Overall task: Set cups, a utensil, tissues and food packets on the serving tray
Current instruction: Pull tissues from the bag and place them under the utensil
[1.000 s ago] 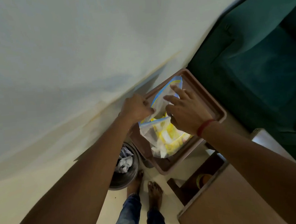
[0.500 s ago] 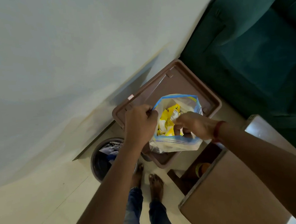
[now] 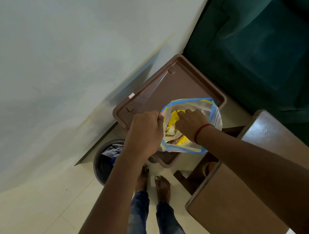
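While my left hand (image 3: 145, 131) clamps limp bag (image 3: 216, 118) rim, right hand (image 3: 190, 122) digs inside, grip hidden; yellow packets (image 3: 173, 118) look light, crinkly, I'd pinch corner

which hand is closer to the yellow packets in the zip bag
Right. The right hand is inside the zip bag with its fingers on the yellow packets; the left hand grips the bag's rim beside them.

Dim, soft indoor light leaves the green sofa (image 3: 266, 49) at two o'clock murky, the tray (image 3: 184, 82) casts a slanted shadow on the wall (image 3: 49, 51) toward ten o'clock, and wide-angle distortion bends straight edges.
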